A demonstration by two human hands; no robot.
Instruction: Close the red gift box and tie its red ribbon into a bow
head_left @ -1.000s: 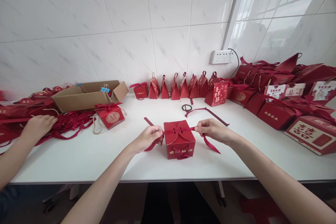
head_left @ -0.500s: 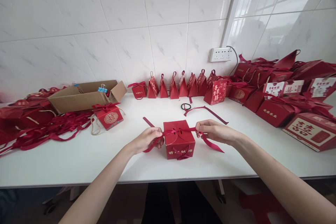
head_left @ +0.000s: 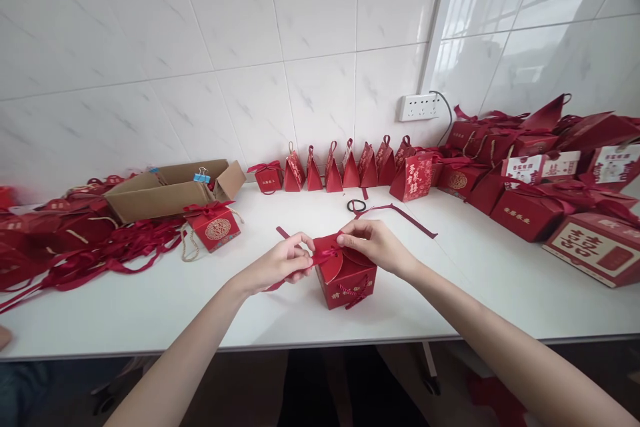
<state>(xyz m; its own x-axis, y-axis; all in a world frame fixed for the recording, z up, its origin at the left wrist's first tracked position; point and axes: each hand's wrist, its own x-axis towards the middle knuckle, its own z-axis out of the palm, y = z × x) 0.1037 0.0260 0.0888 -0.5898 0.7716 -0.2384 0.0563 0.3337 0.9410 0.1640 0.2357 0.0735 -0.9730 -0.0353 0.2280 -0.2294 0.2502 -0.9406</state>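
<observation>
A red gift box (head_left: 346, 287) with gold characters and a twisted red cord on its front stands near the table's front edge. Its top flaps are partly raised, with a red ribbon (head_left: 326, 254) across them. At the box's left side my left hand (head_left: 290, 260) pinches the ribbon, and a ribbon end hangs below the fingers. My right hand (head_left: 367, 241) is over the box's top right, thumb and finger pressed together at the flap and ribbon; what exactly they grip is too small to tell.
On the white table (head_left: 200, 313), red ribbons (head_left: 125, 240) and an open cardboard box (head_left: 150, 197) lie left. Small red boxes (head_left: 350, 170) line the wall. A black ring (head_left: 357, 205) and a ribbon strip lie behind the gift box. Many red boxes (head_left: 525, 213) are piled right.
My right hand has moved left, from the outstretched ribbon to the box top. The flaps have lifted and the box has turned slightly. My left hand still pinches ribbon. The view has shifted a little.
</observation>
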